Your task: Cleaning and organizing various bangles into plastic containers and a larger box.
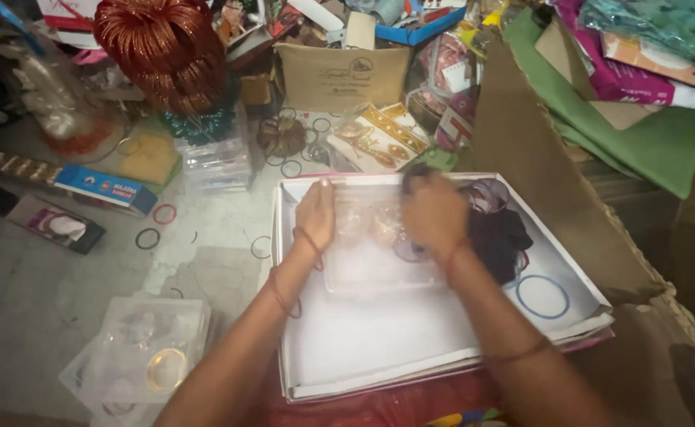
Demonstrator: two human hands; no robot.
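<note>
A shallow white box [363, 348] lies open in front of me. Inside it sits a clear plastic tray [371, 265] with round pink pieces in it. My left hand [316, 213] rests fingers-down on the tray's left edge. My right hand [434, 213], blurred by motion, presses on the tray's right part; whether it holds anything I cannot tell. Dark bangles [498, 233] lie heaped in the box's right side, and a blue ring [543, 297] lies near its right corner.
A tall stack of red bangles [166, 51] stands at the back left. A clear plastic insert [146, 348] with a gold bangle lies on the floor at left. Loose rings, a blue carton [106, 187], a brown box [339, 75] and green cloth [648, 138] surround the box.
</note>
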